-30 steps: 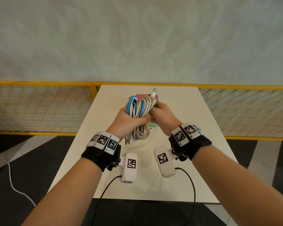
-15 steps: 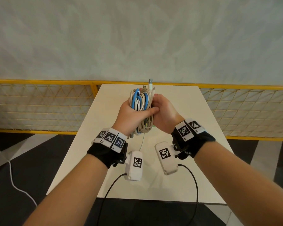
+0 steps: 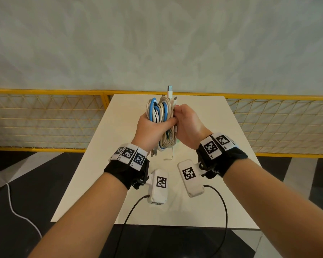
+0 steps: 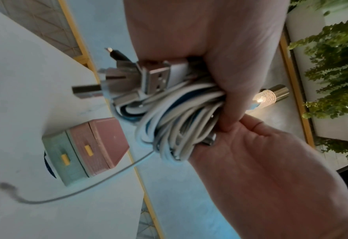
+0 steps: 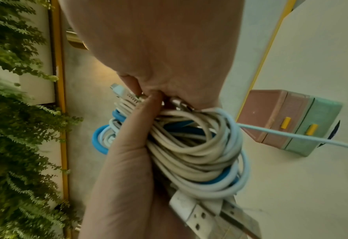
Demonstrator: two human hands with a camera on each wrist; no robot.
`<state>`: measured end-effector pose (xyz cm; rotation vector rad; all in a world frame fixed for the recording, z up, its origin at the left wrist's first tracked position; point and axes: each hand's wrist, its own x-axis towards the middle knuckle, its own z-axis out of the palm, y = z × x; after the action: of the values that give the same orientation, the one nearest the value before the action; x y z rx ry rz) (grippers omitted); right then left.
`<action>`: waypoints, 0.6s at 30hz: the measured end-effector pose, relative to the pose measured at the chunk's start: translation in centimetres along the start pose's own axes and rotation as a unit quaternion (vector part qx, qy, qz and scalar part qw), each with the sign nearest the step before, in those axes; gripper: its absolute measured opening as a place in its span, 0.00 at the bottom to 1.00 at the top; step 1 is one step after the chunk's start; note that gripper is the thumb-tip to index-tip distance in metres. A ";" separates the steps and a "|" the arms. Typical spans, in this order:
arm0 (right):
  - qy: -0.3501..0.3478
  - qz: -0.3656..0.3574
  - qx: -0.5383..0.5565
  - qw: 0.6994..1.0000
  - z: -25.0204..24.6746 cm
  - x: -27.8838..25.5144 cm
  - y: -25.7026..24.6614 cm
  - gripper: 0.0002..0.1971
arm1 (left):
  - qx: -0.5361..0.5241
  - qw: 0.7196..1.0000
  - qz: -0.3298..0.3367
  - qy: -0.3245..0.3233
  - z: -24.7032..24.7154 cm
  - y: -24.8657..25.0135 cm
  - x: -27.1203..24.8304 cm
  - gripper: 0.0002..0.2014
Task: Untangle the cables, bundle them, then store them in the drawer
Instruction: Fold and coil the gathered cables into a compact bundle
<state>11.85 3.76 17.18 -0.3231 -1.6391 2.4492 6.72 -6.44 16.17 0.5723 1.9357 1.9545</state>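
Observation:
A bundle of coiled white and blue cables (image 3: 160, 112) hangs in the air above the table. My left hand (image 3: 153, 127) grips its middle, thumb across the coils (image 5: 189, 145). My right hand (image 3: 188, 123) pinches the plug ends on the bundle's upper right side (image 5: 128, 95). One USB plug (image 3: 169, 90) sticks straight up, and others hang by my left wrist (image 4: 158, 77). A thin loose cable (image 4: 87, 189) trails from the bundle down to the table. The pink and green drawer box (image 4: 87, 148) (image 5: 291, 121) stands on the table below with both drawers closed; my hands hide it in the head view.
The white table (image 3: 213, 183) runs up to a yellow mesh railing (image 3: 45, 118) and a pale wall. A white cord (image 3: 11, 207) lies on the dark floor to the left. Planters with greenery (image 4: 336, 64) show in the wrist views.
Both hands have lifted the bundle up and away from me, so it now covers the drawer box. The right hand has slid up to the plug ends, and the USB plug now points straight up.

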 end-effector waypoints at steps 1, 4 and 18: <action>0.001 0.005 0.012 1.000 0.0 0.0 -0.1 0.23 | 0.000 1.000 -0.001 -0.001 0.0 0.0 0.0 0.10; 0.010 -0.006 0.005 1.000 -0.1 -0.1 -0.1 0.23 | 0.007 1.000 -0.010 -0.008 0.1 0.0 0.1 0.11; 0.039 -0.032 -0.271 0.961 0.6 -0.5 0.4 0.17 | -0.012 0.999 -0.027 0.032 -1.5 0.4 0.0 0.08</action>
<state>12.19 2.92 17.13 -0.4207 -2.2190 1.8726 5.98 -7.76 16.55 0.4522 1.9419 1.9833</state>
